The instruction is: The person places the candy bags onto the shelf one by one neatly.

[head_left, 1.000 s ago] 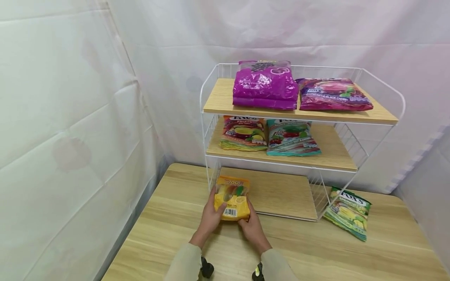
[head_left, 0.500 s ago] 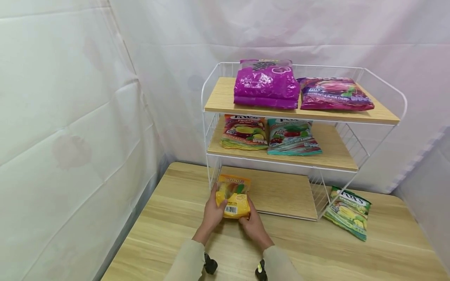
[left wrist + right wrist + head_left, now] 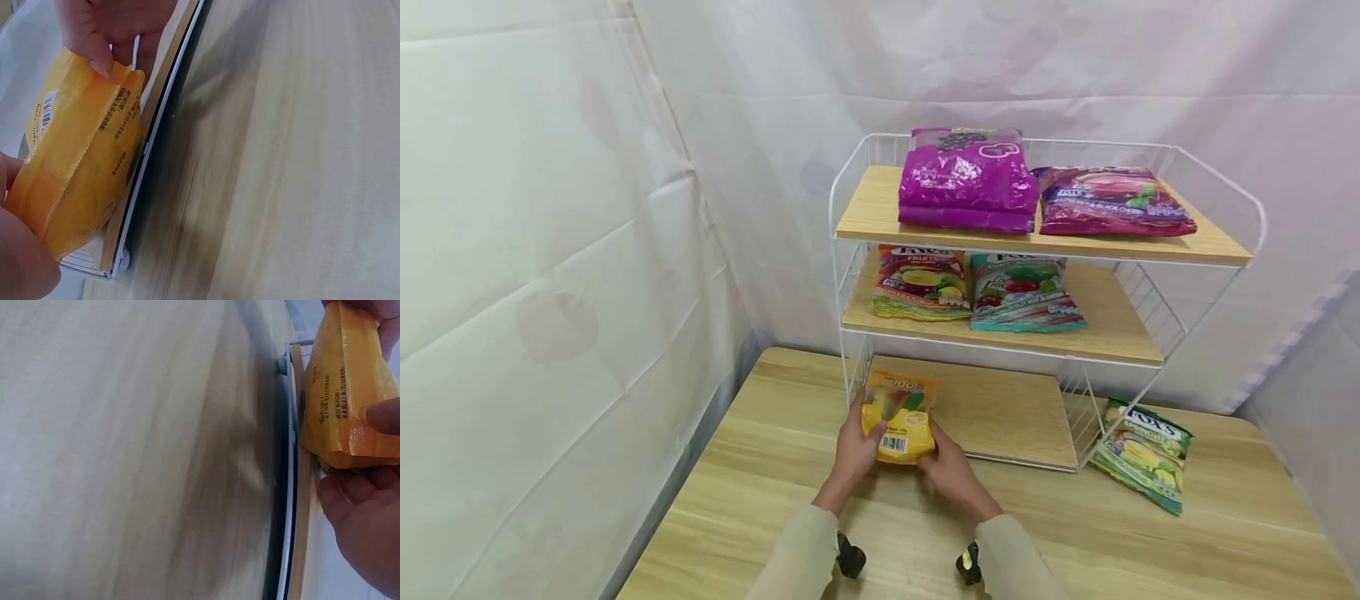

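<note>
A yellow-orange candy bag (image 3: pixel 906 429) with a mango picture and a barcode leans back at the left front of the bottom shelf (image 3: pixel 1000 412). My left hand (image 3: pixel 854 450) grips its left side, the thumb lying over the front. At the lower right corner, my right hand (image 3: pixel 953 477) holds the bag, its thumb on the end. In the right wrist view, fingers (image 3: pixel 359 487) of the right hand curl under the bag. The left wrist view shows the bag's folded base just above the shelf's front edge; whether it touches the shelf I cannot tell.
The white wire rack (image 3: pixel 835 275) has two upper shelves. A purple bag (image 3: pixel 966 183) and a berry candy bag (image 3: pixel 1112 202) lie on top. Orange-red (image 3: pixel 921 283) and teal (image 3: pixel 1024 292) bags fill the middle left. A green Fox's bag (image 3: pixel 1145 456) lies right of the rack.
The yellow bag has shifted slightly back and to the right, deeper over the bottom shelf. My right hand has turned and moved a little outward at the bag's corner.
</note>
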{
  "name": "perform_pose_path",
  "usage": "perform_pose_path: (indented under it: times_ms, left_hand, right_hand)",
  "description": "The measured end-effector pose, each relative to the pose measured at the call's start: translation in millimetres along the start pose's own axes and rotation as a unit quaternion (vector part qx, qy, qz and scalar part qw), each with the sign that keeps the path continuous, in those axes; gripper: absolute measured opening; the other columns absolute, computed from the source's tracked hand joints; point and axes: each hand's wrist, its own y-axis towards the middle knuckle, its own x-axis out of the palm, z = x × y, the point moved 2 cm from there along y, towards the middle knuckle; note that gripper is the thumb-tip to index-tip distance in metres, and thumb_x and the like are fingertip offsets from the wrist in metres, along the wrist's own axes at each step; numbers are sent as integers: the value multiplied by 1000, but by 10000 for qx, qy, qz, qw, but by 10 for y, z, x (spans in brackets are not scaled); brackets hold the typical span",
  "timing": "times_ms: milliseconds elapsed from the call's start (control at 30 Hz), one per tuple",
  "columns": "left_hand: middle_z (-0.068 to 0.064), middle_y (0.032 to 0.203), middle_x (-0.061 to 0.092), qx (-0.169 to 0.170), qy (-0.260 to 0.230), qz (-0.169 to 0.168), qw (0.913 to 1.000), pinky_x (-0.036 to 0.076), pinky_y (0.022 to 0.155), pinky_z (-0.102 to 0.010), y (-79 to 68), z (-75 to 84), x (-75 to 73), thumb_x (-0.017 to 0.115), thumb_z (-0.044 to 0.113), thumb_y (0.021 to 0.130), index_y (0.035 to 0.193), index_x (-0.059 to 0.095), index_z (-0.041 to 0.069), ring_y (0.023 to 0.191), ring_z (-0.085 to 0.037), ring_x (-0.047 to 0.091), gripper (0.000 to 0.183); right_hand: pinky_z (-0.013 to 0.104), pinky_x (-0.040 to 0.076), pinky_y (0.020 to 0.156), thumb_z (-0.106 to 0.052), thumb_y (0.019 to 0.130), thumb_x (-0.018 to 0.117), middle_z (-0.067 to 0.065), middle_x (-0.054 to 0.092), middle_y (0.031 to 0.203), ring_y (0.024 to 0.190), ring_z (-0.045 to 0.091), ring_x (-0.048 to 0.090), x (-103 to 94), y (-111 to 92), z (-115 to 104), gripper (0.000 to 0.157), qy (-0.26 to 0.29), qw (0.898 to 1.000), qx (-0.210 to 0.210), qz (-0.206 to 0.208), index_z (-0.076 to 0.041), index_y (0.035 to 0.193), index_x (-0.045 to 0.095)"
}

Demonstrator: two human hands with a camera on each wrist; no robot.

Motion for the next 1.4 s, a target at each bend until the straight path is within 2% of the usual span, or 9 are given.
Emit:
perform_pose_path:
  times_ms: [200, 333, 400, 467, 633, 700, 933, 1233, 1400]
  left_hand:
    - [-20, 150, 31, -109, -86, -18, 9999, 24, 111, -53, 65, -2, 38, 59, 5, 93, 150, 25, 2, 136, -39, 30, 66]
    - [-19, 150, 32, -152, -51, 24, 9999, 25, 111, -51, 111, -1, 61, 59, 7, 93, 150, 26, 3, 136, -37, 31, 66]
    - [-19, 151, 31, -72, -99, 22, 9999, 24, 111, -51, 135, -1, 76, 59, 7, 94, 150, 25, 2, 136, -38, 30, 66]
    - [-20, 152, 29, 6, -149, -19, 9999, 24, 111, -51, 153, -4, 93, 58, 7, 94, 150, 24, 0, 137, -38, 29, 66]
    - [-22, 152, 25, 77, -215, -124, 9997, 21, 111, -53, 185, -28, 123, 56, 8, 96, 150, 20, -1, 138, -40, 25, 66]
    - [-22, 153, 25, 80, -184, -153, 9997, 22, 111, -54, 207, -31, 129, 56, 9, 96, 150, 20, -1, 138, -40, 25, 66]
    - [-21, 153, 25, 151, -5, -240, 9996, 23, 111, -51, 283, -48, 140, 57, 10, 95, 150, 21, -1, 137, -39, 26, 67]
    - [-24, 150, 29, 483, -14, -194, 9986, 23, 111, -51, 226, -27, 118, 60, 9, 94, 148, 22, -5, 137, -40, 27, 68]
    - [-24, 150, 29, 749, 50, -113, 9971, 25, 111, -51, 161, 22, 105, 62, 4, 90, 146, 30, -4, 138, -39, 27, 65]
  right_hand:
    - [43, 35, 106, 5, 84, 51, 16, 39, 147, 129, 24, 41, -49, 53, -19, 71, 89, 9999, 88, -66, -2, 150, 25]
    - [46, 35, 106, 5, 87, 49, 16, 38, 147, 130, 27, 41, -94, 107, -26, 69, 76, 9997, 224, -17, -4, 151, 26]
    - [45, 35, 106, 4, 88, 49, 15, 37, 148, 131, 26, 39, -122, 137, -28, 68, 38, 9997, 251, 16, -6, 151, 26]
    - [46, 36, 106, 6, 88, 48, 17, 35, 149, 131, 28, 39, -175, 137, -132, 67, 82, 9996, 258, -21, -5, 150, 27]
    - [46, 37, 105, 6, 87, 48, 15, 38, 148, 128, 25, 42, -224, 203, -120, 68, 197, 9991, 333, -142, -7, 151, 27]
    - [45, 37, 105, 4, 87, 48, 12, 41, 146, 126, 23, 44, -217, 248, -6, 68, 164, 9992, 347, -141, -10, 151, 28]
    - [44, 36, 106, 2, 88, 50, 12, 41, 146, 128, 23, 43, -254, 278, 18, 68, 120, 9992, 304, -219, -8, 151, 27]
    - [44, 34, 107, 4, 89, 51, 16, 36, 149, 134, 28, 37, -261, 236, 9, 67, -137, 9997, 219, -24, -4, 150, 26]
    - [42, 36, 106, 4, 92, 52, 16, 33, 150, 134, 30, 37, -293, 166, -33, 63, 64, 10000, 41, 56, -3, 150, 27]
